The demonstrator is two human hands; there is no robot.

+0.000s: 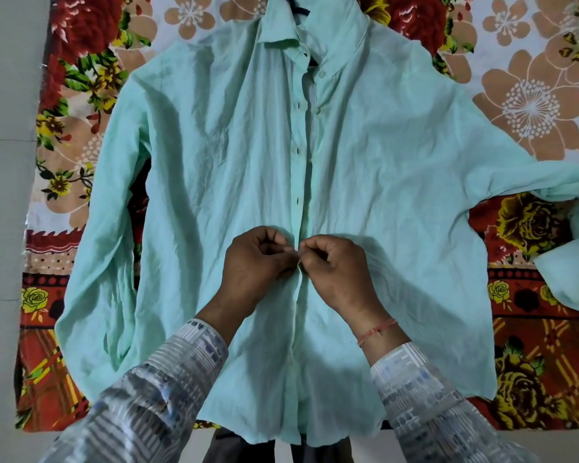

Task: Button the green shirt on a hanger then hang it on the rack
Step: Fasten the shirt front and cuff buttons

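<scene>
Ok, L hand [258,259] and R hand [335,265] each pinch the placket edges of the green shirt [214,145] at mid-front, fingertips meeting. Shirt lies flat, front up, on floral bedsheet [532,95]; dark hanger [300,9] shows at the collar.

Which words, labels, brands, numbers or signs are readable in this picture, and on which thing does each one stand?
There are none to read.
The green shirt shows no label or print.
The floral bedsheet bears only flowers.
The person's patterned sleeves carry stripes and small blocks, no letters.
</scene>
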